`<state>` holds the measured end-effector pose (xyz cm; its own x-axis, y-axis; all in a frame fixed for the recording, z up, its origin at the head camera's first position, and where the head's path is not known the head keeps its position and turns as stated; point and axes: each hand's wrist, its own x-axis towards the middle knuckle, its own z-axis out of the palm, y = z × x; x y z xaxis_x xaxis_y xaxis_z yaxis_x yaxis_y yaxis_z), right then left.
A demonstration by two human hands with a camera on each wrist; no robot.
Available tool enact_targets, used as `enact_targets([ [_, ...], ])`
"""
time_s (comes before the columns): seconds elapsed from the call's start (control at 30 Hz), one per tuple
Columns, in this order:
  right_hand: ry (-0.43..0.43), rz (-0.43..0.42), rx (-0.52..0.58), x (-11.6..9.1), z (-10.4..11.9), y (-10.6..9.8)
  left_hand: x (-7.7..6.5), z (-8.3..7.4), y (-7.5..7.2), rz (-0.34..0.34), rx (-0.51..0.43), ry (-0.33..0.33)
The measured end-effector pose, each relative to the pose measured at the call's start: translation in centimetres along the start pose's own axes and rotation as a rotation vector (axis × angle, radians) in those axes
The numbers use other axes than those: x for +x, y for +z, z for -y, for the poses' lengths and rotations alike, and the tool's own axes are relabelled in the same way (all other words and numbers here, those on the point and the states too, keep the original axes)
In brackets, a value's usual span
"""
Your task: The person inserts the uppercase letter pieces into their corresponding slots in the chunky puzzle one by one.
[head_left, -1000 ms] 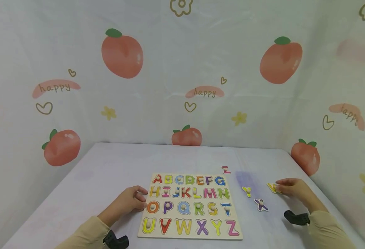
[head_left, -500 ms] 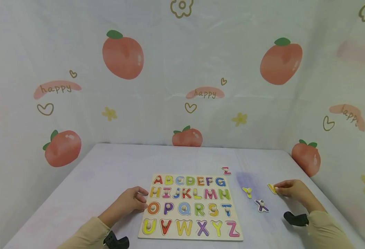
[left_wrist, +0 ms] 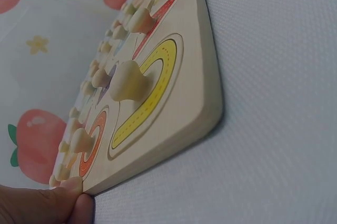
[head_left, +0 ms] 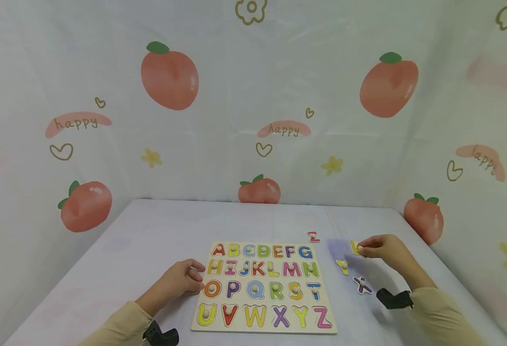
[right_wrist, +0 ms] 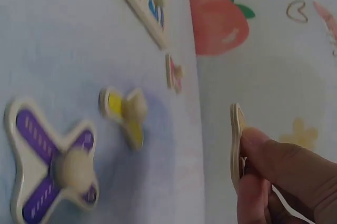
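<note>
A wooden alphabet puzzle board (head_left: pixel 264 331) lies on the table, its letters bearing knobs except the bare W, X, Y and Z places in the front row. At its left edge my left hand (head_left: pixel 175 278) grips the board, the thumb (left_wrist: pixel 71 186) on the rim in the left wrist view. My right hand (head_left: pixel 385 250) pinches a yellow letter W piece (head_left: pixel 354 247) above the table, right of the board; the right wrist view shows this piece (right_wrist: pixel 235 145) edge-on. Below it lie a yellow Y piece (head_left: pixel 343 267) and a purple X piece (head_left: pixel 362 285).
A pink Z piece (head_left: pixel 313 236) rests behind the board's far right corner. White cloth covers the table (head_left: pixel 149 226), and a printed fabric backdrop (head_left: pixel 219 144) rises behind and at the sides. Black camera mounts (head_left: pixel 394 299) sit on both wrists.
My right hand has lifted the yellow W piece off the table and moved it left and away from me. The left hand stays at the board's edge.
</note>
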<state>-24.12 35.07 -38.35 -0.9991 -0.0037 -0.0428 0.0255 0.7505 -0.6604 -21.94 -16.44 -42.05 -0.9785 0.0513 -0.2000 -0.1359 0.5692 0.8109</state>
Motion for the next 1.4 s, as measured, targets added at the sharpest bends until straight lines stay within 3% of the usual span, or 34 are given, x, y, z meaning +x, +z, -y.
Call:
enact_targets([
  [0.37,-0.137,0.054,0.072,-1.2,9.6,6.6,0.1,0.4,0.1,-0.004,0.000,0.010],
  [0.63,-0.343,0.224,0.114,-3.0,13.4,11.8,0.1,0.3,0.1,0.004,-0.004,0.006],
  [1.0,-0.350,0.388,0.159,-5.1,15.3,17.0,0.0,0.2,0.1,-0.002,0.002,0.016],
  [1.4,-0.382,0.409,0.175,-5.6,15.6,18.4,0.2,0.5,0.2,-0.019,-0.013,0.033],
])
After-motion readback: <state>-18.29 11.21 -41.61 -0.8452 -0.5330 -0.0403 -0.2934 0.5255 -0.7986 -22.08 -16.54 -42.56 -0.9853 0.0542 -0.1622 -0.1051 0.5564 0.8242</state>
